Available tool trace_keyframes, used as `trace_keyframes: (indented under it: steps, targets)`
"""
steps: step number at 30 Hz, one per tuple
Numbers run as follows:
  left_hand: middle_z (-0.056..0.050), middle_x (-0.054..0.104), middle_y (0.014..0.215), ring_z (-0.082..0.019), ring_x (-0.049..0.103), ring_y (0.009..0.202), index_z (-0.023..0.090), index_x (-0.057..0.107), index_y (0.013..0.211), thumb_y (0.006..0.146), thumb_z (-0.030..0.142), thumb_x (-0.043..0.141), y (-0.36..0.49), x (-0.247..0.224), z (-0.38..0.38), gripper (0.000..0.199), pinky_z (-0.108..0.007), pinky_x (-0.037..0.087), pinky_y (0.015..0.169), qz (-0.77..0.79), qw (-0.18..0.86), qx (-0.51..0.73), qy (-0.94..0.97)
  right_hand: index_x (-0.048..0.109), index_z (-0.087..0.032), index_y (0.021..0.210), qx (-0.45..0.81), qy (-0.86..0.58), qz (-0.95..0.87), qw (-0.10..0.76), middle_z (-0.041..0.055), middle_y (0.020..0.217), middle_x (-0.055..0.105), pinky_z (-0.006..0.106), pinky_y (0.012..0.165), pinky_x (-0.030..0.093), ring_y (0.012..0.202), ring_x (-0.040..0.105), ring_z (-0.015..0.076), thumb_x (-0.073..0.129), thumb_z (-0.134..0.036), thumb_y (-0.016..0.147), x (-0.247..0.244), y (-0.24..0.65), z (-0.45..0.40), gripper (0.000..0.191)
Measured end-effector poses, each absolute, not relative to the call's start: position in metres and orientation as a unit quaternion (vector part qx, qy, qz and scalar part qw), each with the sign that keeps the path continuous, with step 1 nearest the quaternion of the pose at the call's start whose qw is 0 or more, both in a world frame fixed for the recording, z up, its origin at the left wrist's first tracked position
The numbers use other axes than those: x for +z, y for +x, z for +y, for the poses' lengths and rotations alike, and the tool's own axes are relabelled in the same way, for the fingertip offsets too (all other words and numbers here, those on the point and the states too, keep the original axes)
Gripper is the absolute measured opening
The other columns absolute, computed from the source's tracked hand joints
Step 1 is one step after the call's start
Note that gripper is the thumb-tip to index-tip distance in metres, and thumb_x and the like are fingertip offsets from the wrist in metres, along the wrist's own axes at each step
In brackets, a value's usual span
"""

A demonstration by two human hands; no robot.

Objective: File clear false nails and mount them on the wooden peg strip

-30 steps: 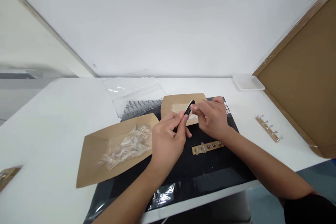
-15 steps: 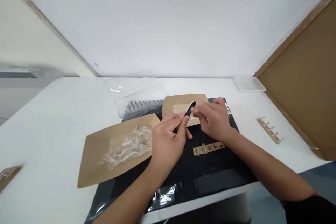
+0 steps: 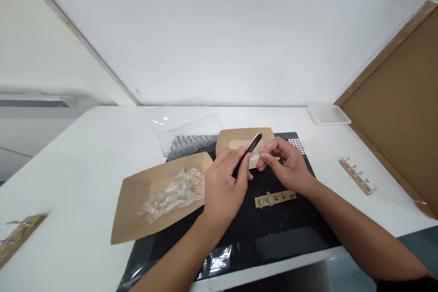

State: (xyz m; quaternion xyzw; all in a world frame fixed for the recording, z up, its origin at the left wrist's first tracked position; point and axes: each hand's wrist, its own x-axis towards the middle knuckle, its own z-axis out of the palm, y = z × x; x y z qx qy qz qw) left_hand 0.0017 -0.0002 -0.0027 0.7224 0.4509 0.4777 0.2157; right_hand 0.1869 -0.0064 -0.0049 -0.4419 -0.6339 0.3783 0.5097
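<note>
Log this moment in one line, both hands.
left hand: gripping black stick | right hand: beside stick, any held item too small to tell | studded strip: on black mat

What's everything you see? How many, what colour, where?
Nail file: one, black and white, centre
Paper trays: two, brown, left and back
Nail tips: uncounted pile, clear, left tray
Small bits: uncounted, whitish, back tray
Pegged strips: three, brown, front centre, right, far left
Table: one, white, underneath
Mat: one, black, on table
Dots: many, white, mat's far corner
Plastic case: one, clear, behind left tray
Plastic tub: one, whitish, back right
Cardboard: one, brown, right edge
Back wall: one, white, behind
Left hand: one, holding file
Right hand: one, beside file
</note>
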Motion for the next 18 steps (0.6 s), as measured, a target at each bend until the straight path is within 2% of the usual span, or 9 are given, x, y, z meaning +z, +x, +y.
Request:
trace_keyframes:
  steps: [3, 5, 10, 14, 18]
  targets:
    - [-0.001, 0.075, 0.094, -0.009, 0.069, 0.059, 0.024, 0.069, 0.131, 0.104, 0.026, 0.060, 0.002, -0.004, -0.002, 0.028, -0.025, 0.060, 0.068, 0.443, 0.223, 0.479, 0.724, 0.055, -0.025, 0.110, 0.483, -0.402, -0.578, 0.520, -0.0001, 0.083, 0.076, 0.032, 0.068, 0.059, 0.069, 0.073, 0.0158, 0.072, -0.044, 0.099, -0.004, 0.188, -0.006, 0.028]
    - [-0.001, 0.076, 0.103, -0.008, 0.069, 0.059, 0.027, 0.066, 0.134, 0.104, 0.025, 0.060, 0.002, -0.004, -0.003, 0.031, -0.025, 0.060, 0.067, 0.431, 0.233, 0.482, 0.726, 0.048, -0.027, 0.110, 0.517, -0.383, -0.559, 0.523, -0.0025, 0.080, 0.076, 0.029, 0.064, 0.058, 0.064, 0.071, 0.0141, 0.074, -0.043, 0.098, -0.001, 0.190, -0.006, 0.033]
    - [-0.001, 0.077, 0.095, -0.009, 0.070, 0.062, 0.024, 0.073, 0.110, 0.104, 0.022, 0.060, 0.001, 0.000, -0.004, 0.015, -0.022, 0.058, 0.065, 0.402, 0.229, 0.482, 0.744, 0.050, -0.025, 0.096, 0.551, -0.356, -0.551, 0.517, -0.0033, 0.075, 0.075, 0.025, 0.060, 0.057, 0.059, 0.070, 0.0119, 0.076, -0.044, 0.096, 0.005, 0.193, -0.005, 0.032]
    - [-0.002, 0.077, 0.097, -0.011, 0.071, 0.065, 0.023, 0.074, 0.108, 0.103, 0.021, 0.059, 0.000, 0.003, -0.003, 0.015, -0.024, 0.058, 0.066, 0.400, 0.215, 0.478, 0.752, 0.053, -0.024, 0.093, 0.570, -0.352, -0.547, 0.502, -0.0021, 0.075, 0.076, 0.025, 0.059, 0.057, 0.058, 0.071, 0.0121, 0.078, -0.046, 0.094, 0.004, 0.194, -0.005, 0.034]
    - [-0.003, 0.077, 0.098, -0.014, 0.074, 0.077, 0.023, 0.075, 0.109, 0.102, 0.021, 0.061, 0.000, 0.005, -0.002, 0.015, -0.027, 0.060, 0.077, 0.374, 0.200, 0.482, 0.767, 0.052, -0.024, 0.097, 0.587, -0.347, -0.541, 0.492, -0.0013, 0.077, 0.078, 0.025, 0.059, 0.057, 0.059, 0.071, 0.0124, 0.078, -0.047, 0.094, 0.001, 0.194, -0.005, 0.035]
